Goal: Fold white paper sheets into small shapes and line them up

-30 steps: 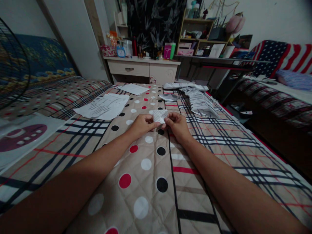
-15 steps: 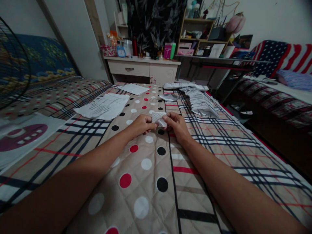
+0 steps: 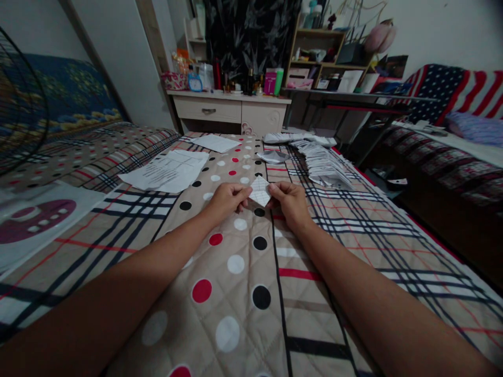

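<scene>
A: How does the paper (image 3: 260,191) look?
B: Small, white and folded, marked with thin crossing lines. It sits between the hands, a diamond with one corner pointing away from the person.
A: And the hands?
B: Slightly apart — the left hand (image 3: 230,199) pinches its left corner, the right hand (image 3: 290,200) the opposite one.
A: What differs from half a second ago?
B: There, a straight edge runs along its top and the right thumb covers part of its face; now it's turned onto a corner — more of it shows.
A: Containers?
B: Beyond the hands, rightward, a wooden shelf (image 3: 320,33) holds a pink box (image 3: 299,84) in a lower compartment. Ahead, slightly left, a drawer (image 3: 223,111) is closed, contents hidden.
</scene>
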The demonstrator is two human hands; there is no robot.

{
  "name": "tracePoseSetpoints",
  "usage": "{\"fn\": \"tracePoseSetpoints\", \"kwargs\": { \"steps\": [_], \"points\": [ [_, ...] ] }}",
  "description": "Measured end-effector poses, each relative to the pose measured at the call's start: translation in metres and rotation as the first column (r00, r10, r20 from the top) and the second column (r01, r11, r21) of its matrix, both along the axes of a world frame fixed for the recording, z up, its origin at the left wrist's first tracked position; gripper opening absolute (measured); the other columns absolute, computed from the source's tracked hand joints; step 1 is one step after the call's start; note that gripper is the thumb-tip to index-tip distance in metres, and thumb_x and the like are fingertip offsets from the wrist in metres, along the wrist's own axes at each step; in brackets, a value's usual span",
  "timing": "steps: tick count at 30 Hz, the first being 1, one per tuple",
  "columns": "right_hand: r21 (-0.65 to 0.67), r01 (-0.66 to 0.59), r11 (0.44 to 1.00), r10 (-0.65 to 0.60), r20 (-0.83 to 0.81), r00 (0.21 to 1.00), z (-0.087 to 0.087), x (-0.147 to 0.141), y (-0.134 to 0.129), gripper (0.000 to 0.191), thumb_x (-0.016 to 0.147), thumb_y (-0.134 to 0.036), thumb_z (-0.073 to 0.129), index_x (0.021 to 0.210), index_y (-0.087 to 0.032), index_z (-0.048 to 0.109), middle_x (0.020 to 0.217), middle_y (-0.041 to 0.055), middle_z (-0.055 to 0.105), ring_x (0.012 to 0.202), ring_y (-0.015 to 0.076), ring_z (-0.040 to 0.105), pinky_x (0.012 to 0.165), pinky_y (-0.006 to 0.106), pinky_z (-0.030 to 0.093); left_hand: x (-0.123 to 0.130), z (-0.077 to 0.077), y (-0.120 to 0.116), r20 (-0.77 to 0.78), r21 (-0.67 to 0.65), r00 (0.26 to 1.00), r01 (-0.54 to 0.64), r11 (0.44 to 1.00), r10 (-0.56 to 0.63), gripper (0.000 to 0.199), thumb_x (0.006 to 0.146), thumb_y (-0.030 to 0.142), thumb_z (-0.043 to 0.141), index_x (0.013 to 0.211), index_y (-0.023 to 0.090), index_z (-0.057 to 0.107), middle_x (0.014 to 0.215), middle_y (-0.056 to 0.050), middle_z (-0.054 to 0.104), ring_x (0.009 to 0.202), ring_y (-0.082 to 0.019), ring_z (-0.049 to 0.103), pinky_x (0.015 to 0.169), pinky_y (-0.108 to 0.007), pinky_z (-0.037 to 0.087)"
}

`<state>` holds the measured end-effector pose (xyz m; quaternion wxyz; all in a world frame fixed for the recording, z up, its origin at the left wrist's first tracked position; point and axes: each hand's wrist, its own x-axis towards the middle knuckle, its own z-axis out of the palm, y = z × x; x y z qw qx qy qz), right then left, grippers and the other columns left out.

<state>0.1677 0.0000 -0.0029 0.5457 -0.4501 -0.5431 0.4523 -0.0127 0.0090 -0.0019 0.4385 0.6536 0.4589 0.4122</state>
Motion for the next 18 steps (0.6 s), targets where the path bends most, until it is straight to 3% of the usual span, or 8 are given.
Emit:
{"fn": "tracePoseSetpoints", "kwargs": {
  "steps": [4, 8, 13, 18],
  "points": [
    [-0.036, -0.203, 0.979, 0.205, 0.102, 0.973, -0.001, -0.003, -0.002, 0.032, 0.074, -0.044, 0.069, 0.062, -0.016, 0.062, 0.056, 0.0025, 0.064, 0.045, 0.0093, 0.051, 0.045, 0.021, 0.038, -0.003, -0.002, 0.004, 0.02, 0.133, 0.972, -0.235, 0.963, 0.235, 0.036, 0.082, 0.044, 0.061, 0.061, 0.015, 0.06, 0.051, 0.002, 0.055, 0.044, -0.009, 0.047, 0.043, -0.02, 0.035],
    [-0.058, -0.347, 0.936, 0.35, 0.226, 0.909, -0.001, -0.006, -0.004, 0.034, 0.075, -0.041, 0.069, 0.055, -0.016, 0.059, 0.051, 0.0023, 0.062, 0.044, 0.0087, 0.05, 0.044, 0.02, 0.037, -0.007, -0.007, 0.01, 0.046, 0.206, 0.946, -0.324, 0.923, 0.322, 0.032, 0.08, 0.041, 0.063, 0.064, 0.014, 0.065, 0.055, 0.001, 0.058, 0.05, -0.01, 0.048, 0.045, -0.021, 0.034],
    [-0.111, -0.347, 0.931, 0.36, 0.129, 0.924, 0.0, -0.006, -0.004, 0.033, 0.074, -0.04, 0.07, 0.055, -0.015, 0.06, 0.051, 0.0027, 0.063, 0.043, 0.009, 0.051, 0.045, 0.021, 0.038, -0.004, -0.005, 0.009, 0.123, 0.076, 0.97, -0.22, 0.973, 0.21, 0.026, 0.076, 0.038, 0.068, 0.078, 0.012, 0.069, 0.062, 0.001, 0.062, 0.05, -0.009, 0.049, 0.044, -0.019, 0.036],
    [-0.085, -0.307, 0.948, 0.315, 0.102, 0.944, -0.001, -0.006, -0.003, 0.032, 0.072, -0.04, 0.071, 0.055, -0.016, 0.059, 0.053, 0.0033, 0.064, 0.045, 0.0095, 0.052, 0.047, 0.021, 0.039, -0.001, -0.004, 0.005, 0.192, 0.005, 0.978, -0.084, 0.996, 0.082, 0.039, 0.074, 0.041, 0.068, 0.101, 0.013, 0.066, 0.077, -0.003, 0.068, 0.055, -0.01, 0.056, 0.043, -0.018, 0.04]
  ]
}}
